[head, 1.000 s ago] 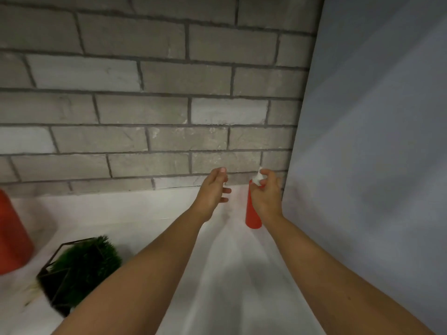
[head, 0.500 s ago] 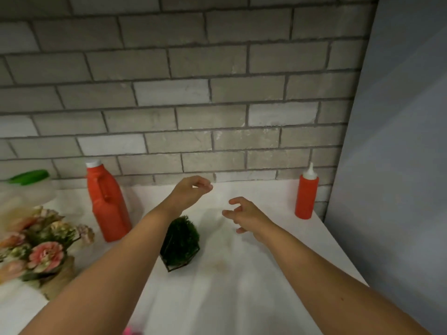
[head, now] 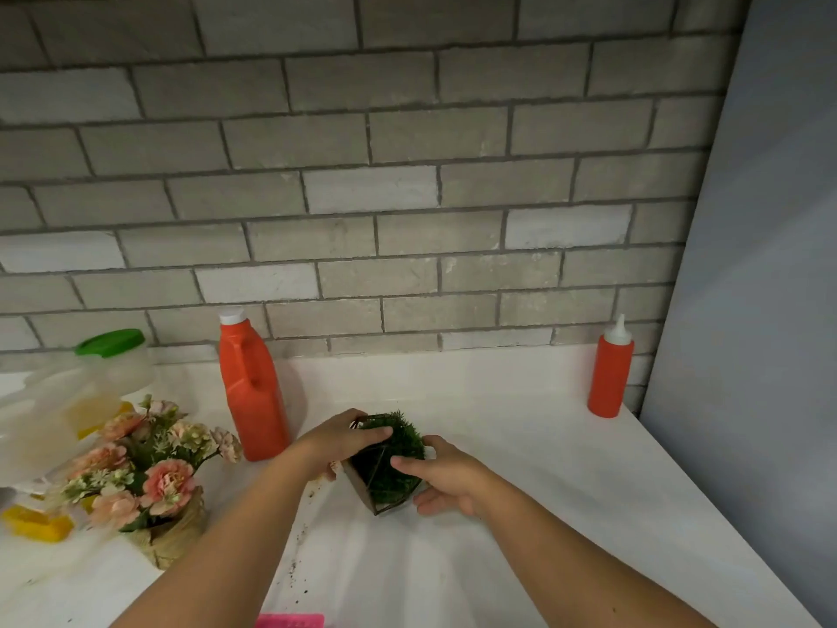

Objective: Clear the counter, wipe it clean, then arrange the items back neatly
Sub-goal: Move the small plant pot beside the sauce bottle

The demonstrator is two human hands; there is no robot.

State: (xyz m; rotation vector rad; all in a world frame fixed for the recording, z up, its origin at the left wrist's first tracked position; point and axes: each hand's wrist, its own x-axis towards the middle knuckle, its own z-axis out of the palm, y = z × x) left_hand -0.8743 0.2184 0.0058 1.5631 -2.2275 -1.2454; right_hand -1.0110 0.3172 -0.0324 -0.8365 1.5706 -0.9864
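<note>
White marble-look counter (head: 521,446) here, and the small green mossy plant in a dark wire geometric frame (head: 389,464) sits roughly mid-counter with both hands on it. The left hand (head: 344,441) wraps over its top and left side, while the right hand (head: 446,478) cups the right side with the thumb across the front, so both sets of fingers are curled round the plant. Can't tell if it's touching the surface or just off it. Room-wise, the right is wide open, bare counter up to the red squeeze bottle with a white nozzle (head: 610,373), which stands upright in the back corner near the grey brick wall (head: 407,174) and the plain grey-blue side panel (head: 770,265). The left is tighter: a tall orange plastic jug with a white cap (head: 253,387) stands just beside the left hand. Further left are a pink flower bunch in a twine-wrapped pot (head: 145,473) and a clear jar with a green lid (head: 113,355). Dark crumbs (head: 299,550) are scattered along the left forearm.
</note>
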